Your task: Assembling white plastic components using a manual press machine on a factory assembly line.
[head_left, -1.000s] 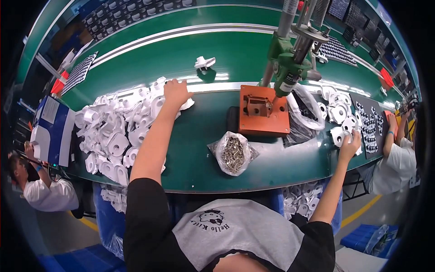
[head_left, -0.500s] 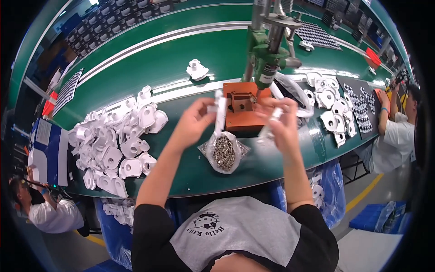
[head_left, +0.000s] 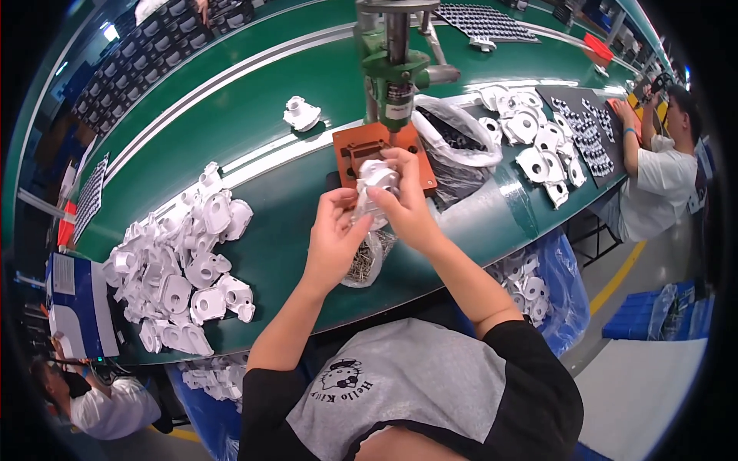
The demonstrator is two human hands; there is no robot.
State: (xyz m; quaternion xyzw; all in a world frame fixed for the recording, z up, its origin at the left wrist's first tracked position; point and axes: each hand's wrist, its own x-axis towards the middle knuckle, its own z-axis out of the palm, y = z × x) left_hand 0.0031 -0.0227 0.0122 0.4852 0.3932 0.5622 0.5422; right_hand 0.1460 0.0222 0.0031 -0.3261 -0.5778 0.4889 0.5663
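Note:
In front of the orange press fixture, both my hands are closed on white plastic housing parts brought together. My left hand grips their lower left side. My right hand has its fingers over the upper right side. The fingers partly cover the parts, so I cannot tell whether they are joined. Just below my hands lies a clear plastic bag of small metal screws, partly hidden by the left hand. Behind the parts stands a green bench press, its ram above the fixture.
A large heap of white housings lies at left, a smaller group at right. A bag of dark parts stands beside the fixture. One housing sits farther back. Blue-lined bins are below the table; co-workers sit both sides.
My hands, apart before with a white part in each, have come together in front of the fixture. The whole view has shifted, with the press now further left.

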